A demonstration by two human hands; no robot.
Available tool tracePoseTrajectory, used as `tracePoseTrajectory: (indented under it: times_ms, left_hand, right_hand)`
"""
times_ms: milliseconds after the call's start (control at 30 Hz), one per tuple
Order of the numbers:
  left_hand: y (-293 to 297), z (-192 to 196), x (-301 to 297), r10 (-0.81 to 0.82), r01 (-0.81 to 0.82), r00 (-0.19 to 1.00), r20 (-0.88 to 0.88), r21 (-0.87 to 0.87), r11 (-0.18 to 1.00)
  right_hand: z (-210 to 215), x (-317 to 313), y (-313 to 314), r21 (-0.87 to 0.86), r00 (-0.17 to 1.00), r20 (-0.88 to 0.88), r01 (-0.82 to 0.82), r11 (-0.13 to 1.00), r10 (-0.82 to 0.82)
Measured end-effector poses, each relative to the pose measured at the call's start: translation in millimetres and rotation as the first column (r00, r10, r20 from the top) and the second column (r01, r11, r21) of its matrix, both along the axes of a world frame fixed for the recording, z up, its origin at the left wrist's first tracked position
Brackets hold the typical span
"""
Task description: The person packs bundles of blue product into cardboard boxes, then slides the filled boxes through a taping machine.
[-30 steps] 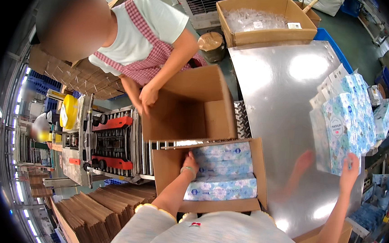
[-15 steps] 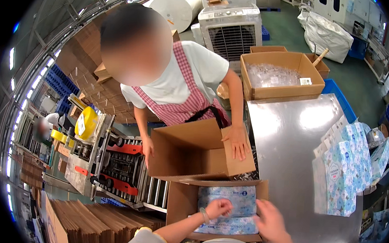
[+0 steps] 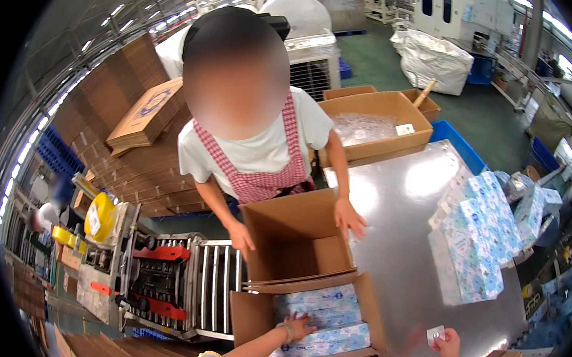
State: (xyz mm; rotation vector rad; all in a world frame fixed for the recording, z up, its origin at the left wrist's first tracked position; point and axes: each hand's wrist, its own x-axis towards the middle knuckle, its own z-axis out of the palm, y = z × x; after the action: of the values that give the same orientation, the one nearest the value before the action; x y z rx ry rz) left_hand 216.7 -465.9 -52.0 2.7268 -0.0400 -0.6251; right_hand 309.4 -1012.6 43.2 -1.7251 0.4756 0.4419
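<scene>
**Desk:** Carton contents first, please. What sits in the near box?

**Photographer:** Blue-and-white patterned packs (image 3: 319, 320) lie flat in layers inside the near carton (image 3: 243, 315), an open cardboard box at the lower middle of the frame. The wearer's left hand (image 3: 297, 326) rests flat on the top packs, fingers spread, gripping nothing.

**Desk:** And the right hand?

**Photographer:** To the right of that carton, over the steel table (image 3: 418, 188), the right hand (image 3: 446, 341) pinches a small white slip (image 3: 435, 335) between its fingertips.

**Desk:** The box behind it?

**Photographer:** Directly beyond the near carton stands a second open carton (image 3: 295, 239), with nothing showing inside. A co-worker in a red checked apron (image 3: 260, 170) leans over it, one hand (image 3: 241, 236) on its left wall, the other (image 3: 349, 217) on its right flap.

**Desk:** Anything farther out?

**Photographer:** Right of the near carton, a stack of the same patterned packs (image 3: 474, 245) stands upright on the table. Beyond the empty carton, at the table's far end, a wide cardboard tray (image 3: 376, 122) holds clear plastic wrapping (image 3: 362, 125). Left of the near carton runs a roller conveyor (image 3: 216, 280), with flattened cardboard (image 3: 136, 135) piled behind it.
</scene>
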Motion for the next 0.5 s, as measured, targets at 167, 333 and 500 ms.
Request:
tracePoseTrajectory:
  times_ms: [167,333,500]
  left_hand:
    - [-39.3,109.6,71.2,0.143,-0.012,0.952,0.272,-0.432,0.902]
    - [-173.3,227.5,201.9,-0.11,0.506,0.706,0.7,-0.388,0.77]
    - [-344.5,206.1,346.8,-0.551,0.69,0.455,0.699,0.114,0.714]
  right_hand:
    - [-2.8,-42.9,-72.8,-0.66,0.954,-0.075,-0.265,0.703,0.289]
    - [99.2,62.0,-75.3,-0.772,0.896,0.406,0.233,0.591,0.178]
    - [136.3,198.0,-71.4,-0.745,0.724,0.598,0.342,0.573,0.344]
